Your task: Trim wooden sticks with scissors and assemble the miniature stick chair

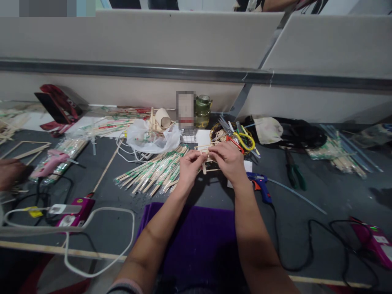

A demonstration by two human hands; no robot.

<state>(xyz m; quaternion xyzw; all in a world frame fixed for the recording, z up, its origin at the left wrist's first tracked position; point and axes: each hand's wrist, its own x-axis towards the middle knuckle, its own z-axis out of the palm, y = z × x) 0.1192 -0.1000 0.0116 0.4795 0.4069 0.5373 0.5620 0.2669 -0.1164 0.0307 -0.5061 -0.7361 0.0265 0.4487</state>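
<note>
A small frame of thin wooden sticks (205, 168) is held over the middle of the table. My left hand (190, 164) pinches its left side between thumb and fingers. On the other side, my right hand (228, 160) has its fingers closed on the same frame and hides part of it. Many wrapped chopsticks (156, 171) lie fanned out left of my hands. A blue glue gun (260, 185) with a clear glue stick rests to the right of my right wrist. Just behind my right hand is a basket (213, 134) with scissors (245, 141) and other tools.
Purple cloth (199, 245) lies in front of me. Pliers (295, 171) and a magenta power strip (373, 241) are at right, with trailing cords. At left are a pink glue gun (53, 163), a white cable (133, 228) and another person's hand (12, 173). A jar (203, 111) stands behind.
</note>
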